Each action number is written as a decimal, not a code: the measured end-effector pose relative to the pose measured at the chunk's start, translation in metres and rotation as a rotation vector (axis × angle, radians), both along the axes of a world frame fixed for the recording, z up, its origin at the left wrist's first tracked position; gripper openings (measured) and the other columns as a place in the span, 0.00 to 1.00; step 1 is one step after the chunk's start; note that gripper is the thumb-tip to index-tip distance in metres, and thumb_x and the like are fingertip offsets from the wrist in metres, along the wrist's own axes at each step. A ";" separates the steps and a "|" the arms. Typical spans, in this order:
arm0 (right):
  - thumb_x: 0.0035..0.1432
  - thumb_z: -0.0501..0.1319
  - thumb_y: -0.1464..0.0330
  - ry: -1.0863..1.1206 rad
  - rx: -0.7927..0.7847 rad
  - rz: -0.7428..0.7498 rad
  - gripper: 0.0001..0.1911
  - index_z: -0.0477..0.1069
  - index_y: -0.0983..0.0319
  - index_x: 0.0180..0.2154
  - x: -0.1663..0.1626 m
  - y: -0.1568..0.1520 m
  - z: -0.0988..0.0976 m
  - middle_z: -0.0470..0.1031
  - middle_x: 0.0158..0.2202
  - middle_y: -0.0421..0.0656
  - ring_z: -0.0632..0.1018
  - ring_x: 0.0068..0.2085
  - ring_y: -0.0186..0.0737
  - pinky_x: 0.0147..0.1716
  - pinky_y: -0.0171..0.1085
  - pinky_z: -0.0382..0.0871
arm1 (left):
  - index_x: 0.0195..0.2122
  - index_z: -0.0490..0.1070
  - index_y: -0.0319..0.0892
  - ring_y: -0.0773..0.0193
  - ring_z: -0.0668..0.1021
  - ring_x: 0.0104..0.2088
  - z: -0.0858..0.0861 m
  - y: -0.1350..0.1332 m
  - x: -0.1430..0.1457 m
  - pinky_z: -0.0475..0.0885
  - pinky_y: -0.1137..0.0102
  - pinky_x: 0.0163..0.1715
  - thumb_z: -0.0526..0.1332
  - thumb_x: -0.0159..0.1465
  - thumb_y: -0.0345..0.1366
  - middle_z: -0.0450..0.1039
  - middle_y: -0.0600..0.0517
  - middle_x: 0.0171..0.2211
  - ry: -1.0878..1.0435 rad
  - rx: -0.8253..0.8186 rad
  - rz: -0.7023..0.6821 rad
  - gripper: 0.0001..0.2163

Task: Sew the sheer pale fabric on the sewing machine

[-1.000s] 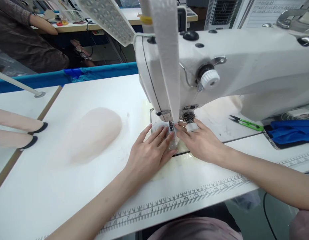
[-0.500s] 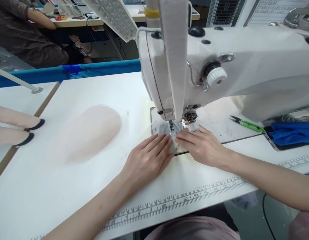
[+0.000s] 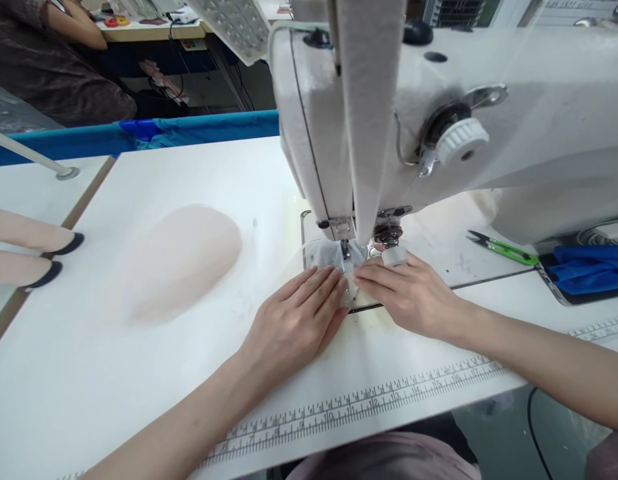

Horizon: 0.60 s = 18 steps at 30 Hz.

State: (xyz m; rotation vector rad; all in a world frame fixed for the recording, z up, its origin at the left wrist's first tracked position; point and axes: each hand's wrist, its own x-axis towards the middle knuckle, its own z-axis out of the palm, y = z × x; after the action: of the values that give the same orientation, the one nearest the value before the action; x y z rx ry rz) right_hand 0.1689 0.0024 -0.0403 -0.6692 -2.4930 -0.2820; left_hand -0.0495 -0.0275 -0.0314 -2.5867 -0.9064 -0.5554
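My left hand [image 3: 293, 320] lies flat on the white sewing table [image 3: 89, 373], fingers together, pressing a small sheer white fabric piece [image 3: 325, 255] just in front of the presser foot [image 3: 345, 251]. My right hand [image 3: 406, 293] rests on the other side of the needle, its fingertips pinching the same fabric; a white thimble-like ring [image 3: 395, 257] sits on one finger. The white sewing machine [image 3: 489, 127] towers over both hands. A wide white tape [image 3: 371, 120] hangs down its front to the needle area.
A pale pink fabric pile [image 3: 181, 260] lies left of the machine. Green thread snips [image 3: 503, 248] and a blue cloth [image 3: 589, 270] lie at the right. Two beige pieces with black tips [image 3: 49, 260] sit far left. A printed ruler [image 3: 369, 403] runs along the table's near edge. A person sits at the back left.
The sheer fabric has fed backward under the presser foot, and both hands have pulled slightly toward me. The view has tilted closer to the machine head.
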 end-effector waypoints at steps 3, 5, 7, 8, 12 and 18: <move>0.61 0.51 0.81 -0.002 0.009 -0.007 0.16 0.76 0.67 0.40 0.000 0.001 0.000 0.79 0.44 0.43 0.77 0.41 0.38 0.53 0.42 0.66 | 0.48 0.73 0.34 0.55 0.78 0.49 -0.001 0.001 0.000 0.76 0.61 0.50 0.59 0.65 0.34 0.76 0.45 0.48 0.003 -0.010 0.010 0.13; 0.61 0.50 0.82 -0.010 0.012 -0.014 0.17 0.76 0.67 0.41 0.000 0.002 0.000 0.79 0.44 0.43 0.77 0.41 0.38 0.52 0.42 0.67 | 0.49 0.73 0.35 0.55 0.78 0.49 -0.001 0.002 0.000 0.75 0.61 0.51 0.59 0.65 0.34 0.76 0.45 0.48 0.000 -0.018 0.017 0.13; 0.62 0.50 0.82 -0.020 0.014 -0.018 0.17 0.76 0.68 0.41 -0.001 0.003 0.000 0.79 0.44 0.44 0.76 0.42 0.38 0.52 0.42 0.67 | 0.49 0.73 0.34 0.54 0.78 0.49 -0.002 0.004 0.000 0.75 0.60 0.52 0.59 0.65 0.34 0.76 0.44 0.48 -0.012 -0.027 0.013 0.14; 0.62 0.50 0.81 -0.023 0.015 -0.023 0.17 0.76 0.68 0.41 -0.001 0.004 -0.001 0.79 0.44 0.44 0.76 0.42 0.39 0.52 0.42 0.67 | 0.49 0.73 0.33 0.53 0.78 0.49 -0.002 0.006 0.000 0.75 0.60 0.52 0.60 0.65 0.34 0.76 0.43 0.48 -0.018 -0.029 0.009 0.14; 0.61 0.49 0.82 -0.036 0.016 -0.042 0.18 0.76 0.67 0.41 -0.001 0.006 -0.001 0.79 0.43 0.45 0.77 0.42 0.40 0.50 0.43 0.69 | 0.48 0.73 0.32 0.53 0.78 0.49 -0.004 0.010 0.000 0.74 0.58 0.52 0.60 0.65 0.36 0.76 0.42 0.48 -0.026 -0.030 0.013 0.14; 0.60 0.49 0.82 -0.029 0.016 -0.054 0.18 0.76 0.67 0.42 -0.001 0.005 -0.001 0.79 0.42 0.45 0.77 0.39 0.39 0.51 0.43 0.68 | 0.49 0.73 0.33 0.54 0.78 0.48 0.001 0.001 0.002 0.74 0.58 0.51 0.59 0.66 0.36 0.76 0.44 0.48 -0.003 -0.011 0.003 0.14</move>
State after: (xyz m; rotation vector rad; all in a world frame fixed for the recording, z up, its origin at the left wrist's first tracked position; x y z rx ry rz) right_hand 0.1684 0.0069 -0.0411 -0.7321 -2.5001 -0.3330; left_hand -0.0479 -0.0261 -0.0309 -2.5951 -0.9165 -0.5555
